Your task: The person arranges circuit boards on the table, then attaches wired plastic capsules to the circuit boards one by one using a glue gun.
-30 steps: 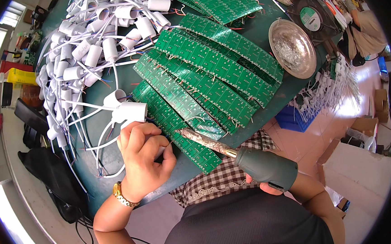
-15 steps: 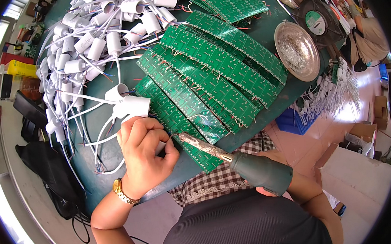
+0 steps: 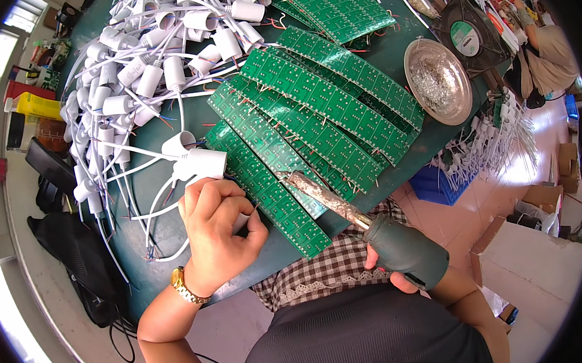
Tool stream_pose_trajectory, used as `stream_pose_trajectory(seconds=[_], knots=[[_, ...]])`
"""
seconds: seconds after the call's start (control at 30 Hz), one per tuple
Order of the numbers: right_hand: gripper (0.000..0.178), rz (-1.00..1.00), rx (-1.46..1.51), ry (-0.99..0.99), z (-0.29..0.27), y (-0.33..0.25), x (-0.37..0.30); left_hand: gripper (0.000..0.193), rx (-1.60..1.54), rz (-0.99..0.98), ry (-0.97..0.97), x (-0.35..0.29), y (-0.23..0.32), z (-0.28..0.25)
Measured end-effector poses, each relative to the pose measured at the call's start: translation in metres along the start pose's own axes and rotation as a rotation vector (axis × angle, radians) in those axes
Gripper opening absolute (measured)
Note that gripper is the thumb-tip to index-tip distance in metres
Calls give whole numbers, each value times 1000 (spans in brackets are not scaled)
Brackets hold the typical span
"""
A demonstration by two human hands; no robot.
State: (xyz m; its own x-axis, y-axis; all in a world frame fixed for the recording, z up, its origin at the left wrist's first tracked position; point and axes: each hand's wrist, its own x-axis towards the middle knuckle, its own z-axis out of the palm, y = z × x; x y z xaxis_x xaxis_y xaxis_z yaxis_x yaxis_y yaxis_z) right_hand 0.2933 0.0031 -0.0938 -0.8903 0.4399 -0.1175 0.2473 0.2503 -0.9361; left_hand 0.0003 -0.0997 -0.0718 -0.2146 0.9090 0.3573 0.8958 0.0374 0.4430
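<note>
My left hand point(image 3: 219, 228) is closed near the left edge of the green circuit boards point(image 3: 275, 199). A bit of white plastic shows between its curled fingers, apparently a lamp holder; most of it is hidden. Just beyond the knuckles lies another white lamp holder point(image 3: 202, 163) with its cable. On the right, my right hand point(image 3: 401, 283) is wrapped around the dark green handle of a soldering iron point(image 3: 407, 251), which hides most of the fingers. The iron's crusted, silvery tip points up and left over the board strips, apart from my left hand.
Piled lamp holders with white cables point(image 3: 135, 71) cover the table's far left. More boards point(image 3: 333, 6) lie at the back. A metal dish point(image 3: 438, 82) with solder-like residue stands right, beside a black fan point(image 3: 473, 34). A blue crate point(image 3: 439, 183) sits below the table's right side.
The soldering iron has moved away from my left fingertips, its tip now farther up and right and its handle farther right. My left hand stays closed in nearly the same place.
</note>
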Motion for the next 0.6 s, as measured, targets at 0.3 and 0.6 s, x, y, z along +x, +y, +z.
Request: stream_pose_trajectory(seconds=[0.3,0.6], knots=[[60,-70,583,14,9,16,-8,26,72,184,11,-5,-6,5],[61,-189,448,148,19,35,-18,23,-6,140,78,23,-25,-27]])
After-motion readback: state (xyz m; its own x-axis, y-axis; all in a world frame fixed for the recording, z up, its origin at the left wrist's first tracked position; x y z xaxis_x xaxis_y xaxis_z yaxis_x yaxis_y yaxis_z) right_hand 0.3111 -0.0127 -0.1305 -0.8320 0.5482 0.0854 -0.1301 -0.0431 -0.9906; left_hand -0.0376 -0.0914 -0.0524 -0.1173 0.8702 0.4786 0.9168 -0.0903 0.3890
